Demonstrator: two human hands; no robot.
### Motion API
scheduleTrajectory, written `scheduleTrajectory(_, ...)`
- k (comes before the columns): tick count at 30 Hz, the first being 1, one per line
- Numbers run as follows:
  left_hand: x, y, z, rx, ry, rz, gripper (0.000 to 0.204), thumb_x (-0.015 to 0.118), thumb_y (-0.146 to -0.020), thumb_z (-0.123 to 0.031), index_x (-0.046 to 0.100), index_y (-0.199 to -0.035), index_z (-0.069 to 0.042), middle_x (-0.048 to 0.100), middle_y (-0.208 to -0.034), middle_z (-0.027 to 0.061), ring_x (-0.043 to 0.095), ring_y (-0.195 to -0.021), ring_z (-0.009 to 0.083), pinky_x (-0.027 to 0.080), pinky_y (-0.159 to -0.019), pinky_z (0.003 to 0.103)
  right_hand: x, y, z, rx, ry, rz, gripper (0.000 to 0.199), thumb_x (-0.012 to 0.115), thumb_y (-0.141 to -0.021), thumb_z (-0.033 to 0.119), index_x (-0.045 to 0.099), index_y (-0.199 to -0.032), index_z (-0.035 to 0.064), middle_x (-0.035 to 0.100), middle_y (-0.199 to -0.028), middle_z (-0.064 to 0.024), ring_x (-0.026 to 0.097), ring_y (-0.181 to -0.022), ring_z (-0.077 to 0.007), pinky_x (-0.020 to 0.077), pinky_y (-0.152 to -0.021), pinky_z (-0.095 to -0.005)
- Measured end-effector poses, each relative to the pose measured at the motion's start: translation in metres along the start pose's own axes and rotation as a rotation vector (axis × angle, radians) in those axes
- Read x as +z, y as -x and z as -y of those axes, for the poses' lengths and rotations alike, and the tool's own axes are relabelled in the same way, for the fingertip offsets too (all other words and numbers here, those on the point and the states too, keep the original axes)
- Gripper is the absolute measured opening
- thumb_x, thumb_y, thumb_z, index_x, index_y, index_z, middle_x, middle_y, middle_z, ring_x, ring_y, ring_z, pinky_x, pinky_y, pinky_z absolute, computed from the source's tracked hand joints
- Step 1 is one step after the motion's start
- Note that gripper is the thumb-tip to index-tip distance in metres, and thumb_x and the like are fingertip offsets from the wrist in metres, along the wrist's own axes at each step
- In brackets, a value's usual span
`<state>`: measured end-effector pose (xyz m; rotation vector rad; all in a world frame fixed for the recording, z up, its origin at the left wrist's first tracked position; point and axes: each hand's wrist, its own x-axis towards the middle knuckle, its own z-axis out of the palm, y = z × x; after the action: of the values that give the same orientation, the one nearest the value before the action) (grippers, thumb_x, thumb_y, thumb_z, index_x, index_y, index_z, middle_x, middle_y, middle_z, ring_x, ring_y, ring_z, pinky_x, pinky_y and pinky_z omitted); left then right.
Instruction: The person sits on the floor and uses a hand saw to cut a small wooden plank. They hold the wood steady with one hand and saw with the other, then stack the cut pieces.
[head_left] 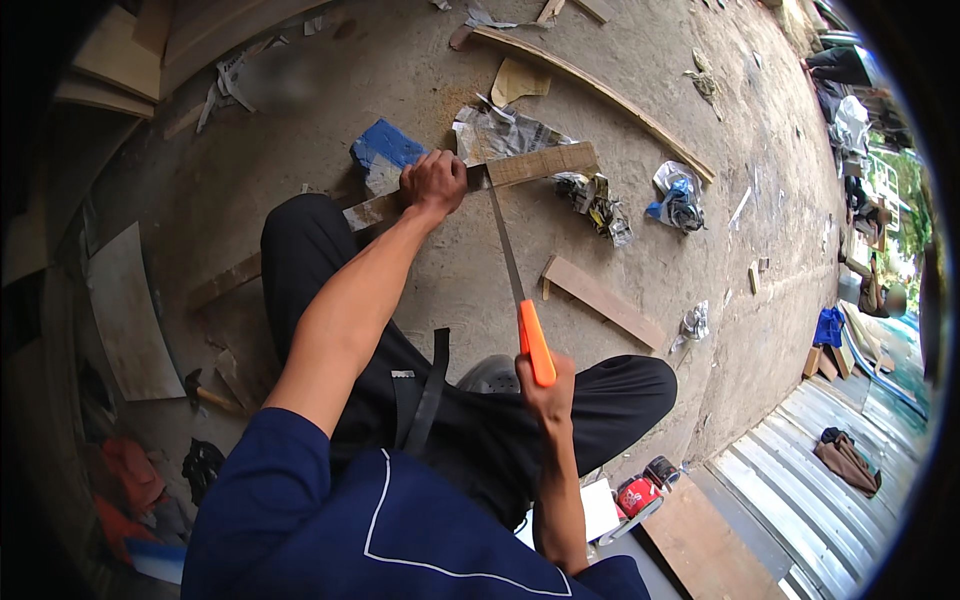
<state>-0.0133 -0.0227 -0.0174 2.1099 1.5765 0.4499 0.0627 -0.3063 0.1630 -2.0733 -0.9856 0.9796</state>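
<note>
left hand (433,184) clamped on wooden strip (480,178), far | right hand (546,393) closed round orange saw handle (536,343), near | blade (505,245) met strip

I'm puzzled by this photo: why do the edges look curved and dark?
Head view: the fisheye lens bends the long wood strip near the rim and leaves black corners; daylight is soft, and the saw and both hands at centre look sharp.
</note>
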Motion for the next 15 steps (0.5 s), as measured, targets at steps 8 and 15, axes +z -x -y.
scheduleTrajectory(8,-0.004,0.001,-0.004,-0.041,0.005,0.042,0.026,0.047,-0.089,-0.028,0.064,-0.085,-0.008,0.065,-0.097,0.0103,0.060,-0.098,0.0285,0.042,-0.083,0.043,0.033,-0.091,-0.008,-0.146,0.053,-0.061,0.011,0.061,-0.076,0.010,0.060,-0.072,-0.0002,0.054,-0.057,-0.0170,0.059,-0.050,-0.0269,0.0441,-0.051,-0.0344)
scheduleTrajectory(15,-0.011,-0.003,-0.006,-0.082,0.023,0.067,0.026,0.047,-0.088,-0.027,0.064,-0.088,-0.008,0.065,-0.097,0.0116,0.060,-0.099,0.0294,0.043,-0.085,0.044,0.004,-0.020,-0.023,-0.120,0.077,0.022,0.009,0.064,-0.074,0.010,0.061,-0.069,0.0022,0.056,-0.058,-0.0147,0.061,-0.053,-0.0280,0.0459,-0.053,-0.0338)
